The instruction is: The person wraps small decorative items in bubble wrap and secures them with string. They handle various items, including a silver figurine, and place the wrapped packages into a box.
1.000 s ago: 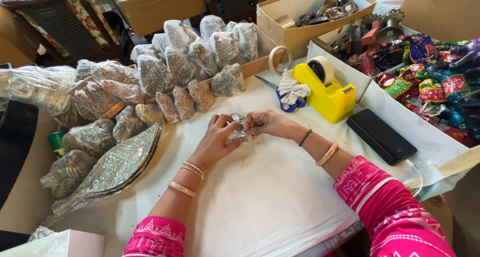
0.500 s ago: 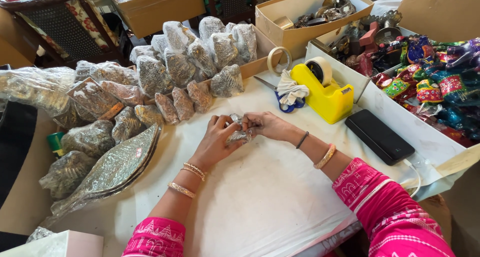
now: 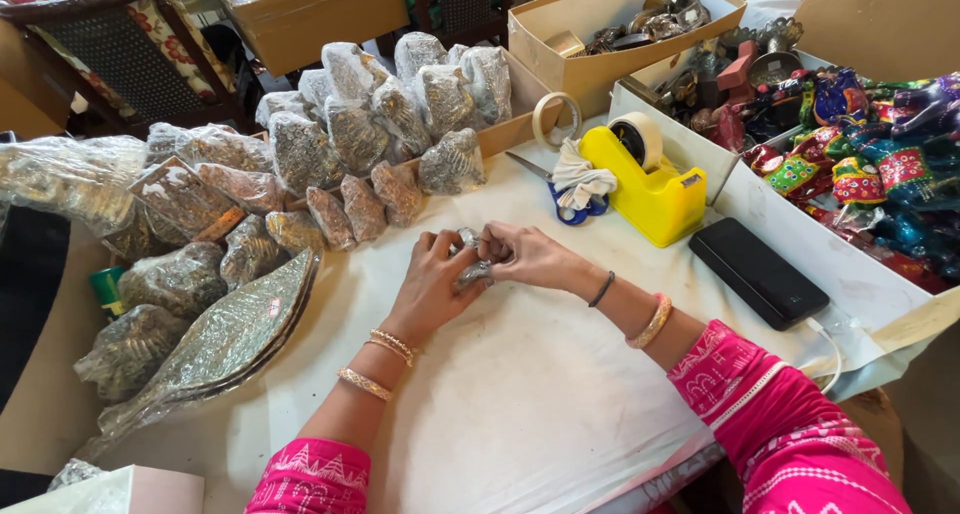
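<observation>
My left hand [image 3: 432, 282] and my right hand [image 3: 527, 255] meet over the white-covered table [image 3: 520, 404], both pinching one small silvery wrapped item [image 3: 471, 262] between the fingertips. The item is mostly hidden by my fingers. Gold bangles sit on my left wrist; a dark band and a pale bangle circle my right forearm. Both sleeves are pink with white pattern.
Clear bags of silvery pieces [image 3: 370, 124] pile at the back left, with flat glittery packets [image 3: 215, 344] nearer. A yellow tape dispenser [image 3: 645, 179], blue-handled scissors [image 3: 565, 189], a tape roll [image 3: 556, 119] and a black phone [image 3: 758, 272] lie right. Cardboard boxes hold metal items and colourful figures [image 3: 880, 164].
Both hands stay together at the same spot, fingers shifting slightly on the small item. Nothing else moved.
</observation>
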